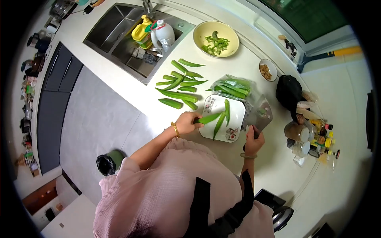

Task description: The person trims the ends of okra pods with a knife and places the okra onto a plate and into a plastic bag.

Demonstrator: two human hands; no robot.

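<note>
My left hand pinches an okra pod above the left side of a square white plate. Two more okra pods lie on that plate. In my right hand is the handle of a cleaver, its broad blade pointing away from me, just right of the plate. Loose okra pods are spread on the counter beyond my left hand. A clear plastic bag with more okra lies behind the plate.
A cream bowl with cut green pieces stands at the back, near a small bowl of brownish bits. The sink holds a yellow bottle and a white jug. Jars and bottles stand right; a bin is on the floor.
</note>
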